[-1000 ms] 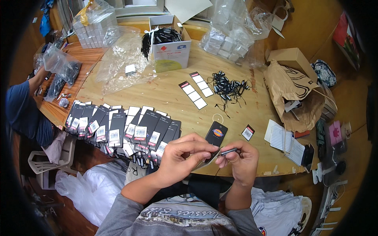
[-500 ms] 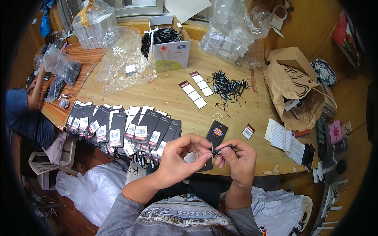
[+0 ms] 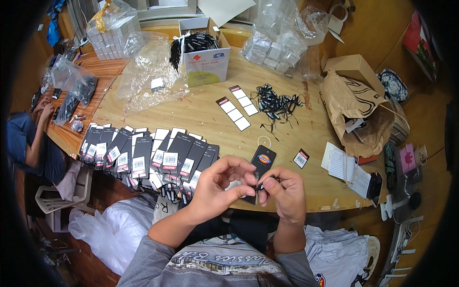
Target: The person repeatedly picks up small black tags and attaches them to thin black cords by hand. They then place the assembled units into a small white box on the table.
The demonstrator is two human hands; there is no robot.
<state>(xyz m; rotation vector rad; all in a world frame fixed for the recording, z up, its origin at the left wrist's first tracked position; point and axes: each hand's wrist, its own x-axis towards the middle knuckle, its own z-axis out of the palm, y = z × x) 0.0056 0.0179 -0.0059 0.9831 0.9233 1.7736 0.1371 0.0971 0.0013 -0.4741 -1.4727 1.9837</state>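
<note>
The thing in hand is a small black cord piece [image 3: 260,187], and it is between the two hands, over the near part of the bench [image 3: 306,191]. It seems to me very light, with a cord that should be soft and bend easily; its small tip looks stiffer, perhaps of plastic. I think it is not fragile, but the thin cord may slip or twist, so it is better to take it by the stiff part, with the fingers close to the end.

The right hand [image 3: 285,191] has thumb and forefinger pressed together on this piece, its other fingers curled under. The left hand [image 3: 221,184] has its thumb and forefinger slightly apart beside the piece, with the other fingers bent loosely; whether they grip the cord, I cannot tell. The left forearm comes from the near left and slants to the right, while the right forearm rises more straight. Both wrists are bent inward, so the fingertips face each other.

Just beyond the fingers lies a black hang tag [image 3: 263,159] with a pale loop [image 3: 264,141]. On the left are overlapping rows of tags [image 3: 179,155]; on the far side is a tangled heap of black cords [image 3: 275,105].
</note>
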